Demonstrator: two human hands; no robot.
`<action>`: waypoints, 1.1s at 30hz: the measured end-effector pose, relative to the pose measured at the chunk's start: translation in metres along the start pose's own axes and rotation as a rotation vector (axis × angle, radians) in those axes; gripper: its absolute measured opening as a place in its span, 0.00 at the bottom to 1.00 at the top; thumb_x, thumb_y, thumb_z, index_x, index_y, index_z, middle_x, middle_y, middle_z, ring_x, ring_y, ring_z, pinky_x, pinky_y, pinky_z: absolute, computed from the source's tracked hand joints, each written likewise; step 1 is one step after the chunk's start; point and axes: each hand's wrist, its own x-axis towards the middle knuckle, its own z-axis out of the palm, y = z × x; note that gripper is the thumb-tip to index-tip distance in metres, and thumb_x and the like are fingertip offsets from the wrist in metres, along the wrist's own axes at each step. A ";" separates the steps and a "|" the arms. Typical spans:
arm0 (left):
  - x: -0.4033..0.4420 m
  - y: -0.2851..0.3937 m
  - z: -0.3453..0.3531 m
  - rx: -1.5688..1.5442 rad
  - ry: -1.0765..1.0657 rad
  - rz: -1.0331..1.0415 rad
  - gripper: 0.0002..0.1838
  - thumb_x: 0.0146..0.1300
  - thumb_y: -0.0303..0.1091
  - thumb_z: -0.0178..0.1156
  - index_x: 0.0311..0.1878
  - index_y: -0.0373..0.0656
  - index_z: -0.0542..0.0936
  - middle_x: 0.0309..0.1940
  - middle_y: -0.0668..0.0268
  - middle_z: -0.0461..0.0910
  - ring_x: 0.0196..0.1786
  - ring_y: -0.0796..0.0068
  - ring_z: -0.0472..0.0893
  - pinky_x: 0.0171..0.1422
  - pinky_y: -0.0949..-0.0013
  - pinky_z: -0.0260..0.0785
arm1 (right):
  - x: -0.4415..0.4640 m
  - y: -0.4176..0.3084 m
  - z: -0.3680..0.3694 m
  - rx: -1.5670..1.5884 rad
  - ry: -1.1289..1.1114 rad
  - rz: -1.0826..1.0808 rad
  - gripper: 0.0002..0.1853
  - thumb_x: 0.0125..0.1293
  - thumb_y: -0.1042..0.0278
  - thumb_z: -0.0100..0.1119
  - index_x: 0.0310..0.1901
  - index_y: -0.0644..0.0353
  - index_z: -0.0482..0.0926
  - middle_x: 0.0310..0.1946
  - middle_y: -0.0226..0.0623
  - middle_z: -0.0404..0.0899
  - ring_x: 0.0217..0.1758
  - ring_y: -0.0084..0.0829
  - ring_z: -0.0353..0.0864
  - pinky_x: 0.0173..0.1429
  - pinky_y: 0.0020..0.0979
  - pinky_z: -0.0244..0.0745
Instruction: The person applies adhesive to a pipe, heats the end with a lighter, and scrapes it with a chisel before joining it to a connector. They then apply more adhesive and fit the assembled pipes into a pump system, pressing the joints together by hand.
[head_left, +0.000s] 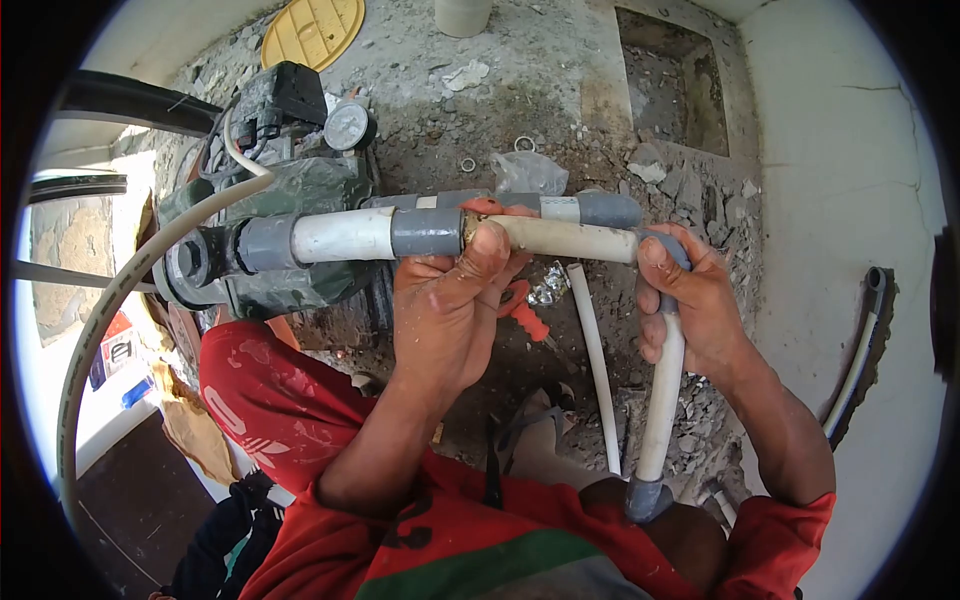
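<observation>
My left hand [450, 315] is closed around the left end of a white PVC pipe [575, 238], thumb on top. That end meets a grey coupling [428, 233], joined to a white pipe section [343, 236] that runs to the green water pump [300, 280]. At the pipe's right end, my right hand [700, 290] grips a grey elbow [668, 248]. From the elbow a second white pipe [660, 400] hangs toward me, ending in a grey fitting [645, 497]. Whether the pipe is fully seated in the coupling is hidden by my fingers.
A parallel pipe with a grey end [610, 210] lies behind. Below are orange-handled pliers [525, 312] and a loose white pipe [595, 370]. A pressure gauge [348, 126], hose [130, 270], plastic bag [530, 173], yellow lid [312, 32] and floor pit [675, 85] surround the work.
</observation>
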 end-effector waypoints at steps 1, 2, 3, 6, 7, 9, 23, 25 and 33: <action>0.000 0.000 -0.001 0.001 -0.002 -0.012 0.15 0.67 0.28 0.62 0.55 0.39 0.76 0.50 0.58 0.81 0.56 0.67 0.80 0.66 0.59 0.70 | 0.001 0.001 -0.002 -0.020 0.000 0.011 0.21 0.67 0.55 0.64 0.51 0.60 0.70 0.19 0.30 0.71 0.10 0.23 0.70 0.11 0.29 0.68; 0.000 -0.001 -0.002 -0.004 -0.003 0.001 0.15 0.67 0.27 0.62 0.56 0.39 0.76 0.50 0.58 0.81 0.56 0.67 0.80 0.67 0.59 0.70 | 0.002 0.001 -0.004 -0.038 -0.001 0.021 0.20 0.68 0.54 0.63 0.51 0.57 0.70 0.19 0.31 0.71 0.10 0.24 0.70 0.11 0.31 0.69; 0.000 -0.002 -0.002 -0.009 -0.005 0.016 0.16 0.67 0.26 0.62 0.56 0.39 0.75 0.51 0.58 0.81 0.57 0.67 0.79 0.68 0.59 0.69 | 0.003 0.001 -0.005 -0.057 -0.002 0.030 0.19 0.68 0.53 0.62 0.52 0.54 0.70 0.19 0.32 0.71 0.10 0.25 0.70 0.12 0.33 0.69; 0.000 -0.002 -0.008 -0.022 -0.038 0.045 0.18 0.66 0.25 0.63 0.58 0.39 0.75 0.54 0.58 0.80 0.59 0.67 0.78 0.69 0.60 0.67 | 0.003 -0.002 -0.005 -0.061 -0.016 0.048 0.18 0.68 0.53 0.62 0.50 0.54 0.70 0.19 0.31 0.71 0.10 0.25 0.70 0.12 0.33 0.70; 0.000 -0.002 -0.011 -0.027 -0.051 0.049 0.19 0.65 0.24 0.63 0.59 0.39 0.75 0.55 0.58 0.79 0.59 0.68 0.78 0.70 0.61 0.67 | 0.002 -0.004 -0.004 -0.062 -0.001 0.059 0.18 0.68 0.53 0.62 0.50 0.54 0.70 0.18 0.31 0.71 0.10 0.25 0.70 0.11 0.33 0.69; 0.000 -0.008 -0.017 0.017 -0.073 0.072 0.18 0.65 0.29 0.64 0.58 0.39 0.75 0.58 0.60 0.78 0.63 0.64 0.75 0.71 0.59 0.67 | 0.001 -0.008 -0.001 -0.065 0.027 0.082 0.17 0.69 0.52 0.61 0.49 0.54 0.71 0.17 0.31 0.72 0.09 0.26 0.70 0.10 0.32 0.69; -0.005 -0.007 -0.010 0.094 0.013 0.136 0.13 0.66 0.31 0.64 0.52 0.39 0.79 0.50 0.62 0.81 0.57 0.66 0.78 0.67 0.57 0.68 | 0.005 0.008 -0.033 0.303 -0.421 -0.185 0.26 0.68 0.66 0.51 0.66 0.64 0.63 0.50 0.59 0.78 0.43 0.51 0.85 0.46 0.44 0.85; -0.004 -0.008 -0.012 0.067 0.003 0.132 0.13 0.66 0.31 0.64 0.52 0.39 0.79 0.50 0.62 0.81 0.57 0.66 0.78 0.67 0.56 0.68 | 0.010 0.026 -0.043 0.062 -0.295 -0.475 0.26 0.65 0.73 0.53 0.65 0.65 0.66 0.54 0.57 0.77 0.52 0.53 0.83 0.56 0.45 0.81; -0.006 0.014 -0.015 -0.068 0.001 0.057 0.18 0.69 0.38 0.61 0.55 0.36 0.77 0.50 0.58 0.81 0.59 0.65 0.77 0.67 0.58 0.66 | 0.028 0.016 -0.036 -1.077 -0.011 -1.261 0.24 0.55 0.79 0.70 0.55 0.66 0.76 0.49 0.51 0.81 0.50 0.45 0.83 0.54 0.37 0.79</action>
